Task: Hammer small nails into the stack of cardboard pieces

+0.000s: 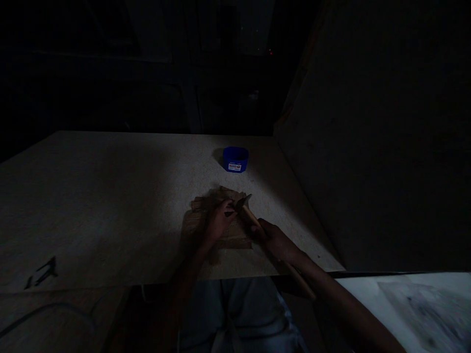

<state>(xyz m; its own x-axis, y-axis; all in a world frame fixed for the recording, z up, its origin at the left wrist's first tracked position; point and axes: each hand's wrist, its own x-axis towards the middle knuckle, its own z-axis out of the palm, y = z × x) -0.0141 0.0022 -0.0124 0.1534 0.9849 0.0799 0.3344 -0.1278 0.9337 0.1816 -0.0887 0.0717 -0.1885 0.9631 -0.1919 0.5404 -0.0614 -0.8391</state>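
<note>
My right hand (275, 239) is closed around the wooden handle of a hammer (251, 215). The handle slants down to the right past my wrist, and the metal head is up by my left fingers. My left hand (221, 218) is bent in a pinch beside the hammer head; whatever it holds is too dark and small to make out. Under both hands lie several flat brown wood pieces (235, 243), roughly side by side on the pale table (121, 211). Shadow hides much of their surface.
A blue plastic container (235, 161) with a white label stands beyond the wood pieces. A tall dark panel (375, 157) rises along the table's right side. Black marks (46, 272) show at the table's near left, above a cable (55, 305). The room is dim.
</note>
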